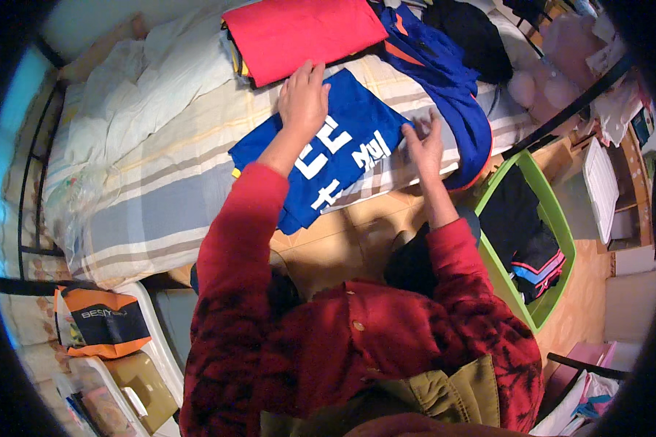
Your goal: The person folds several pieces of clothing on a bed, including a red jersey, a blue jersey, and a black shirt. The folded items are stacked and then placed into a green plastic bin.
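Note:
A blue garment with white lettering lies partly folded on the bed, its near end hanging over the edge. My left hand rests flat on its upper part, fingertips close to a folded red cloth that tops a small stack. At the garment's right corner is my right hand, thumb against the cloth and fingers raised; whether it pinches the corner is unclear. A blue garment with orange trim lies loosely to the right, beside a black garment.
The striped bedsheet lies rumpled beneath. On the floor at right stands a green-rimmed bin holding folded dark clothes. An orange and black bag sits lower left above a storage box. A black bar crosses the upper right.

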